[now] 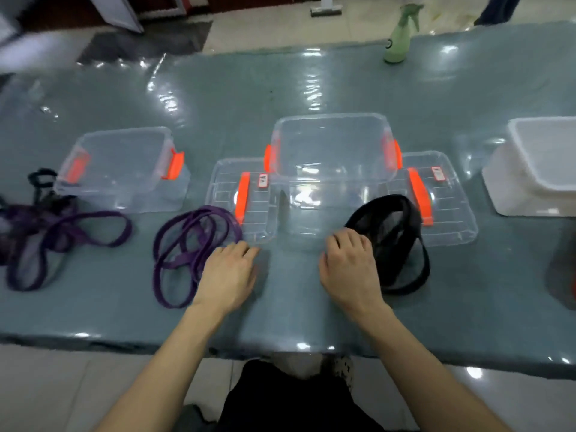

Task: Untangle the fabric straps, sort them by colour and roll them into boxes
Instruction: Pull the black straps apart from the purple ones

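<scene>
left hand [229, 272] beside purple strap [193, 244], right hand [350, 263] touching black strap [396, 241]

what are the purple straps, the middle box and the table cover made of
Purple straps: apparently woven fabric webbing, matte; they lie in limp flat loops without shine.
Middle box: clear hard plastic, glossy; the table shows through its walls, and its latches are opaque orange.
Table cover: probably a clear plastic film over grey-blue cloth; it wrinkles and throws bright glare streaks.

Glossy teal table [311, 88] on pale tiled floor [265, 29].
</scene>
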`<state>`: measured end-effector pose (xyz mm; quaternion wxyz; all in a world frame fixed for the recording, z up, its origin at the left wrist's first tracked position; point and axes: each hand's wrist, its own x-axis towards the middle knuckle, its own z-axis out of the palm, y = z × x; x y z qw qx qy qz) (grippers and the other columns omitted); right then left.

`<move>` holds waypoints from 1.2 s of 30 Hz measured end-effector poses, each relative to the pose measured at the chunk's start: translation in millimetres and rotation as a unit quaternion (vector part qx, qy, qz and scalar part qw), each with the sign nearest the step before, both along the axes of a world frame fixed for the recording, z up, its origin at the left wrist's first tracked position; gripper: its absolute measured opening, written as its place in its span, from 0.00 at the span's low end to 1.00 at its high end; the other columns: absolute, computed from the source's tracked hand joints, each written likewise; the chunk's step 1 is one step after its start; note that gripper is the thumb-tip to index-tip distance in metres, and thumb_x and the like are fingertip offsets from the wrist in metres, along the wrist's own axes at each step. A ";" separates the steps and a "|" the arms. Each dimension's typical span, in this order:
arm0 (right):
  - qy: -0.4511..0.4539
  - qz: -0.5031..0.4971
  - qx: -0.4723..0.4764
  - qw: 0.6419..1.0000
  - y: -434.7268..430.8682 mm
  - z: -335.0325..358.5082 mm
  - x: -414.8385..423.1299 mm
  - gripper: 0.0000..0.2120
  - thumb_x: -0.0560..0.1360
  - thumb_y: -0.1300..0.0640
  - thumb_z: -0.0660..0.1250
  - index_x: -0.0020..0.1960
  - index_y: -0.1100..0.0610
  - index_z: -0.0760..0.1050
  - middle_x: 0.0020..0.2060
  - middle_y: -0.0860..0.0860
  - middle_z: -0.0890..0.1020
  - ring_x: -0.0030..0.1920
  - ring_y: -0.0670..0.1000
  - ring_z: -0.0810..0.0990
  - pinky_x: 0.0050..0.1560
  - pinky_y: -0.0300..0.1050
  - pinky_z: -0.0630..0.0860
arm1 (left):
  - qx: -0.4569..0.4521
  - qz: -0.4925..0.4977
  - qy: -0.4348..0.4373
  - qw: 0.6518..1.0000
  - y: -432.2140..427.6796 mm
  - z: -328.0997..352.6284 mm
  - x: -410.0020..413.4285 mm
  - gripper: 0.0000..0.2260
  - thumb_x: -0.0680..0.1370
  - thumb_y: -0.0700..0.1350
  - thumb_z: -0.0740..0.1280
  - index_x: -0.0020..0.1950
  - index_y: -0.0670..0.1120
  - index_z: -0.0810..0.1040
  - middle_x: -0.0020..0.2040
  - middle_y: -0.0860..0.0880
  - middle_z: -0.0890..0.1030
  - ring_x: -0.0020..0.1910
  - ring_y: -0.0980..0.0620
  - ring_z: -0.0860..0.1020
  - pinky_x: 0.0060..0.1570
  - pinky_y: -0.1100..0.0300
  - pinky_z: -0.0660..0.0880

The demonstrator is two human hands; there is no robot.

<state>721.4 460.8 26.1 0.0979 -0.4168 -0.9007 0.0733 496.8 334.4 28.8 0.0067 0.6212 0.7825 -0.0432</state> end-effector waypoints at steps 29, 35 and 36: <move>-0.126 0.223 -0.092 0.962 -238.3 -27.1 -644.9 0.46 0.81 0.31 0.61 0.87 0.58 0.54 0.85 0.59 0.58 0.86 0.61 0.53 0.84 0.62 0.56 | -0.035 0.268 -0.154 0.950 -307.1 -53.7 -597.1 0.16 0.85 0.49 0.69 0.70 0.45 0.77 0.67 0.45 0.79 0.66 0.41 0.78 0.64 0.47 0.74; -0.102 0.179 -0.128 0.970 -222.7 -56.3 -672.8 0.31 0.87 0.36 0.52 0.75 0.58 0.72 0.72 0.57 0.77 0.74 0.59 0.73 0.75 0.59 0.69 | 0.074 0.310 -0.207 0.925 -302.6 -45.0 -628.3 0.08 0.86 0.47 0.69 0.55 0.43 0.82 0.47 0.46 0.82 0.49 0.41 0.81 0.47 0.52 0.70; -0.074 0.160 -0.115 0.978 -220.1 -56.6 -679.6 0.28 0.87 0.37 0.54 0.72 0.58 0.74 0.68 0.57 0.79 0.69 0.60 0.77 0.70 0.58 0.73 | 0.137 0.331 -0.226 0.906 -305.4 -34.8 -638.1 0.08 0.86 0.47 0.69 0.58 0.44 0.83 0.49 0.46 0.83 0.47 0.43 0.81 0.47 0.52 0.72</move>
